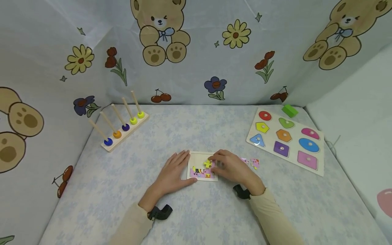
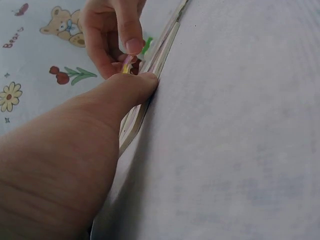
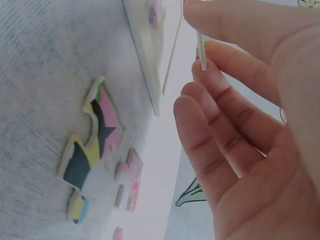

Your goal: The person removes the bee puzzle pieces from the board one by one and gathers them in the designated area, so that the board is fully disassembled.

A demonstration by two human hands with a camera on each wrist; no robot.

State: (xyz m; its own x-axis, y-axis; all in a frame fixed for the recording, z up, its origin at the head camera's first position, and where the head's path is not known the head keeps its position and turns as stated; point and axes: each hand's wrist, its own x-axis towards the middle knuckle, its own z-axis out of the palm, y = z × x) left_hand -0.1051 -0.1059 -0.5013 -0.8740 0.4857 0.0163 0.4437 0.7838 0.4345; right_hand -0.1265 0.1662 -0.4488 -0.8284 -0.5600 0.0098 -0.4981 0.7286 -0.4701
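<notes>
A small wooden jigsaw tray (image 1: 197,157) lies on the table, its lower part filled with pink, picture-printed pieces. My left hand (image 1: 171,174) lies along the tray's left side with fingers extended, and its thumb (image 2: 142,84) rests on the near edge. Over the tray's right side, my right hand (image 1: 230,166) pinches a yellow jigsaw piece (image 1: 208,164) between thumb and fingers. In the right wrist view that piece shows only as a thin edge (image 3: 202,54). Loose jigsaw pieces (image 1: 255,163) lie right of the tray, partly behind my right hand; one piece (image 3: 82,159) is black, yellow and pink.
At the back left stands a wooden peg stand (image 1: 114,145) with coloured beads on its upright rods. A white shape-puzzle board (image 1: 269,149) with knobbed shapes lies to the right, a green block (image 1: 289,111) at its far edge. A bear-print cloth (image 1: 196,68) hangs behind the table.
</notes>
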